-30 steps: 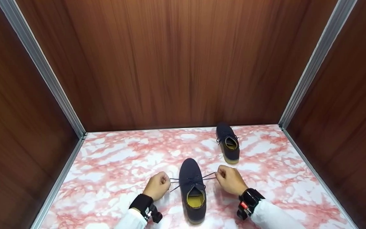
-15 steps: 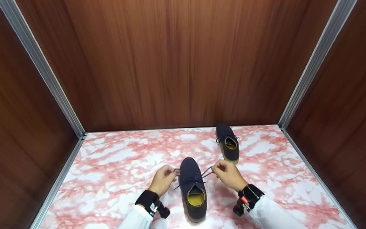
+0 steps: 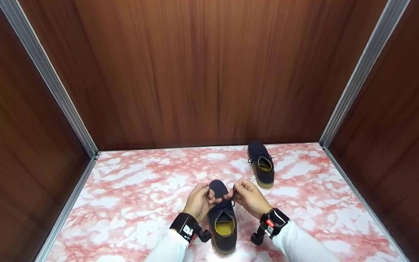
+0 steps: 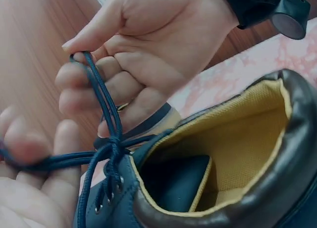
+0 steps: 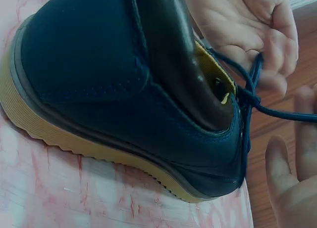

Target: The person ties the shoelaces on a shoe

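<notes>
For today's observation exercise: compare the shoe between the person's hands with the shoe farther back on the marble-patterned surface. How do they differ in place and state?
The near shoe lies between the left hand and right hand, which both pinch its lace; the far shoe stands untouched near the back wall. The near shoe's lace is pulled up from a crossed knot; the far shoe's laces lie loose on it. Both are dark navy with yellow lining and tan soles, toes pointing away.

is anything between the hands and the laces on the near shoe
Nothing visible. The left hand and right hand already meet over the near shoe, each pinching a strand of lace above the knot. The second shoe sits apart, farther back on the marbled surface.
</notes>
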The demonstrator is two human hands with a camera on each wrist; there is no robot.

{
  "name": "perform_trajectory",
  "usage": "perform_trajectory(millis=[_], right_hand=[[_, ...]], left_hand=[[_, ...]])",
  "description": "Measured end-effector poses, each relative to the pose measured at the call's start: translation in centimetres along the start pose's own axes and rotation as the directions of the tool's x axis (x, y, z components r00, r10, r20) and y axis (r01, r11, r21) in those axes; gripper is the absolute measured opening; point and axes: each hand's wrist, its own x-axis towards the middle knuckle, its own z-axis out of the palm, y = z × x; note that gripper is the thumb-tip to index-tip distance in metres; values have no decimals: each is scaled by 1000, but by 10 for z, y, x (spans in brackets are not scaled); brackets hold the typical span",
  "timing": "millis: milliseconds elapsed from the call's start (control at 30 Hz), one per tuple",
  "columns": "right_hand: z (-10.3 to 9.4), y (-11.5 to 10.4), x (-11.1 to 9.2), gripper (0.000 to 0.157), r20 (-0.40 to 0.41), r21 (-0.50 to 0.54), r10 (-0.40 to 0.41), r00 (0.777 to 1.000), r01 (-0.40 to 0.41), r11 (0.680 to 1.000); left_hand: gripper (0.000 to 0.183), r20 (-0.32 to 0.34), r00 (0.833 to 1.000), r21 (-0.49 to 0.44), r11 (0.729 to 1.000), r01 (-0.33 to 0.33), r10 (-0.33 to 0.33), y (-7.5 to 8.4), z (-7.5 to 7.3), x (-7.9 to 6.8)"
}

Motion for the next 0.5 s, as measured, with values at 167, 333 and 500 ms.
perform_trajectory(millis=[167,333,500], right_hand=[[-2,6,0,25,-24,-85,-12,1000,10,996],[-4,11,1,28,-50,-162,-18,999,10,987],[-7,14,0,27,-71,-217,-19,997,3,976]], left_hand=[[11,-48,999,34,999,6,-5,-3,0,1],[15,-59,998,91,996,-7,12,-7,2,3],[13,-38,998,218,975,-31,40,-8,5,4]])
